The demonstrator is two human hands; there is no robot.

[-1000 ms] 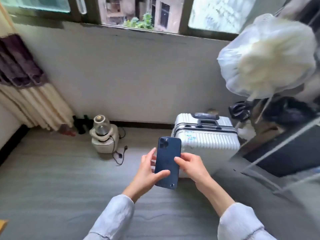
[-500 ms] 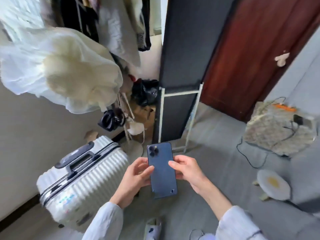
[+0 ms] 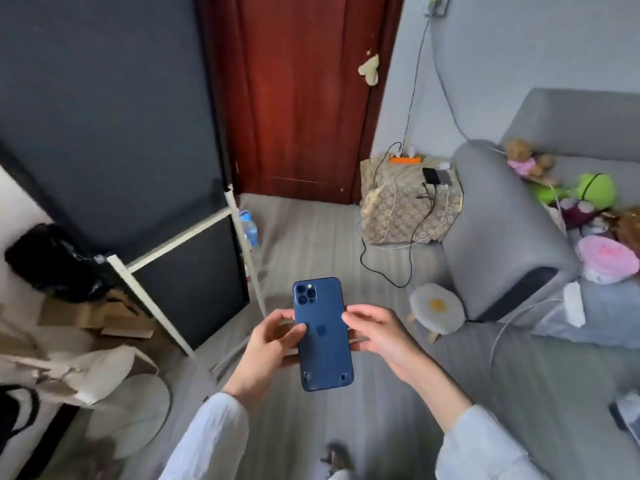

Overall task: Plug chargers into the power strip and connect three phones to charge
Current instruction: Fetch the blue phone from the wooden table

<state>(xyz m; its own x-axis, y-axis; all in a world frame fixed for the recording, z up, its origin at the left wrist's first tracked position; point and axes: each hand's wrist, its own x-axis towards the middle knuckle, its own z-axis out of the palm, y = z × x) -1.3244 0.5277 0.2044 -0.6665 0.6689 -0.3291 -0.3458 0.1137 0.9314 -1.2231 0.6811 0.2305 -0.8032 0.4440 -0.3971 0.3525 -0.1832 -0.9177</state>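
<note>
A dark blue phone point(image 3: 322, 336) is held upright in front of me, its back and camera cluster facing me. My left hand point(image 3: 268, 351) grips its left edge with the thumb across the back. My right hand point(image 3: 375, 336) touches its right edge with the fingertips. Far ahead an orange power strip point(image 3: 406, 160) lies on a cloth-covered side table point(image 3: 398, 209), with black and white cables hanging down to the floor. A black phone point(image 3: 430, 175) and a grey phone point(image 3: 444, 177) lie side by side on that table.
A grey sofa point(image 3: 502, 230) with plush toys fills the right side; a white power strip point(image 3: 574, 304) lies on its seat. A small egg-patterned stool point(image 3: 437, 308) stands by the armrest. A dark panel on a white frame point(image 3: 180, 237) stands left, before a red-brown door point(image 3: 301, 98).
My view has swung right, from the window and white suitcase to the door, side table and sofa. Both hands keep the blue phone in front of me.
</note>
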